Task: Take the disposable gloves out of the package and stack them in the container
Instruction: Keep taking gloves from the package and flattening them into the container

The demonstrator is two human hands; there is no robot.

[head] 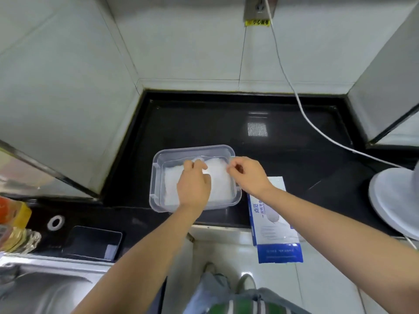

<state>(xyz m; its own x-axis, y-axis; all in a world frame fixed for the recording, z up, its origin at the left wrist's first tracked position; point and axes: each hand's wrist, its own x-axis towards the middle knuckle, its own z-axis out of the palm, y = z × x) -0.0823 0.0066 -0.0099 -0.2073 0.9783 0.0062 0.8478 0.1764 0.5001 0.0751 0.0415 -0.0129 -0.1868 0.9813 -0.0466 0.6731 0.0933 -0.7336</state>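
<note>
Gloves [218, 179] in container [156, 177], under left hand [192, 186]; right hand [246, 174] pinching edge.

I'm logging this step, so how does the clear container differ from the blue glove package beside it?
The container is clear plastic; the package is opaque, blue and white with print. The container holds white gloves; the package lies flat. The container sits fully on the black counter; the package overhangs its front edge. Both are rectangular.
</note>
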